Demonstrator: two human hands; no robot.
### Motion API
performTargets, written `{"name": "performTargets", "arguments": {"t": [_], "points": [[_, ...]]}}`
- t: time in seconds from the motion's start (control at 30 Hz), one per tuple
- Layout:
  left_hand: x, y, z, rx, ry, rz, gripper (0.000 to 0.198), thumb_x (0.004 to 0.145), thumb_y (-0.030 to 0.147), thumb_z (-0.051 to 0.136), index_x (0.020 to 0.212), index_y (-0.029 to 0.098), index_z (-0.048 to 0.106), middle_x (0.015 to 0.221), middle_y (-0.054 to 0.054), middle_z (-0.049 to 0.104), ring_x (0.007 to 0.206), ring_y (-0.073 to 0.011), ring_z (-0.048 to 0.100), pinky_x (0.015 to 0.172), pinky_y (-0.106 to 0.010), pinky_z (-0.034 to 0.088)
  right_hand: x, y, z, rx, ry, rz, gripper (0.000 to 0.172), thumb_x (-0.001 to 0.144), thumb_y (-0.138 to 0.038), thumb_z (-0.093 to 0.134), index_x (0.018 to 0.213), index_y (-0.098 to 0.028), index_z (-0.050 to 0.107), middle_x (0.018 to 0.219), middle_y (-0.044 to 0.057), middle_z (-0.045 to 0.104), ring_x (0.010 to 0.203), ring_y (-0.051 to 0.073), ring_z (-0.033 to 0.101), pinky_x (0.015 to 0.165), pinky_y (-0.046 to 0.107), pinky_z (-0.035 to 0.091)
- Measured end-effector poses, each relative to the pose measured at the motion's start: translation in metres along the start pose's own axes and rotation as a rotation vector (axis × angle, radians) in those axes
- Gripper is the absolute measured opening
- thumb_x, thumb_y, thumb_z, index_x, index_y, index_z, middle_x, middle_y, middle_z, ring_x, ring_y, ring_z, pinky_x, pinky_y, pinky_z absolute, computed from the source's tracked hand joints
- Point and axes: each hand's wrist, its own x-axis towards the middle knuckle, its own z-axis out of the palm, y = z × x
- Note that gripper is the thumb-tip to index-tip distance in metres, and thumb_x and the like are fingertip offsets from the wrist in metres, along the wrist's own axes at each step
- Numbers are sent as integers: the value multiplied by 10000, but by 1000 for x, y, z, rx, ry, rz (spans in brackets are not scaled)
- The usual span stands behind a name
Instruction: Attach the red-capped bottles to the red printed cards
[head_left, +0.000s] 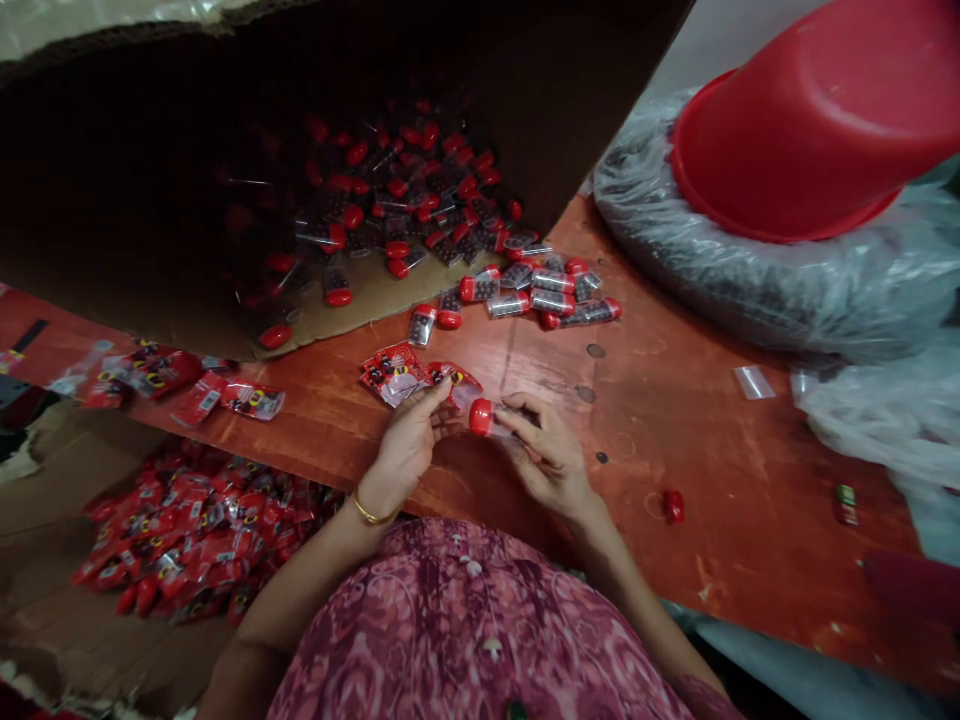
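Note:
My left hand (409,440) and my right hand (544,450) meet over the red wooden table (675,420). Together they hold one small clear vial with a red cap (481,416). The right hand's fingers wrap its clear body; the left hand's fingertips pinch near the cap and a red printed packet (459,383). A few more red packets (390,370) lie just beyond the left hand. A gold bangle sits on my left wrist.
A tipped cardboard box (150,200) spills several red-capped vials (525,290) onto the table. A red basin (817,120) rests on a plastic-wrapped bundle (750,280) at right. Packed red packets (187,530) fill a carton below left. A loose red cap (673,505) lies at right.

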Motion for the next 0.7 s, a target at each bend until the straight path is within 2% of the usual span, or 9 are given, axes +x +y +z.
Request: {"name": "performTargets", "arguments": {"t": [0.17, 0.3, 0.47, 0.7], "points": [[-5, 2, 0, 51, -16, 74, 311, 521, 352, 825, 668, 164, 626, 610, 24, 651, 533, -99, 593, 541, -214, 476, 0, 7, 3, -97, 26, -131, 435, 863, -120, 486, 1227, -348, 556, 1122, 90, 573, 1015, 197, 583, 805, 378, 512], [-7, 2, 1, 89, -20, 111, 361, 470, 392, 837, 656, 157, 637, 589, 20, 653, 507, -93, 584, 509, -194, 454, -3, 8, 6, -116, 15, -126, 424, 863, -123, 463, 1215, -340, 562, 1124, 91, 573, 1000, 199, 589, 780, 379, 523], [-8, 1, 2, 118, -57, 142, 327, 511, 385, 822, 649, 151, 641, 611, 6, 669, 543, -96, 599, 546, -195, 468, -4, 10, 10, -168, 80, -149, 491, 858, -87, 454, 1264, -357, 511, 1121, 89, 560, 1010, 205, 582, 789, 383, 512], [-3, 3, -3, 68, -29, 65, 306, 531, 341, 816, 696, 159, 633, 612, 12, 665, 519, -109, 605, 529, -220, 494, -6, 11, 13, -126, 56, -189, 582, 837, -40, 484, 1313, -375, 465, 1141, 78, 557, 1016, 189, 580, 791, 341, 512]]}}
